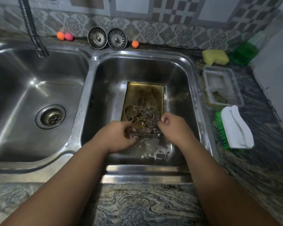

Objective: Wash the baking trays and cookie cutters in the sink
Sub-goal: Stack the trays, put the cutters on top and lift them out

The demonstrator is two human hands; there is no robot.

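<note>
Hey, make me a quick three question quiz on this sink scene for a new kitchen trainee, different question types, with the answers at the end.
1. True or false: the baking tray lies in the left basin.
2. Multiple choice: the scrub brush on the counter has bristles that are A) green, B) red, C) black.
3. Fill in: the two metal sink strainers lean against the ____ behind the sink.

Key
1. False: it lies in the right basin, with the cookie cutters on its near end, where the left hand and right hand are working.
2. A.
3. Tiled wall.
</note>
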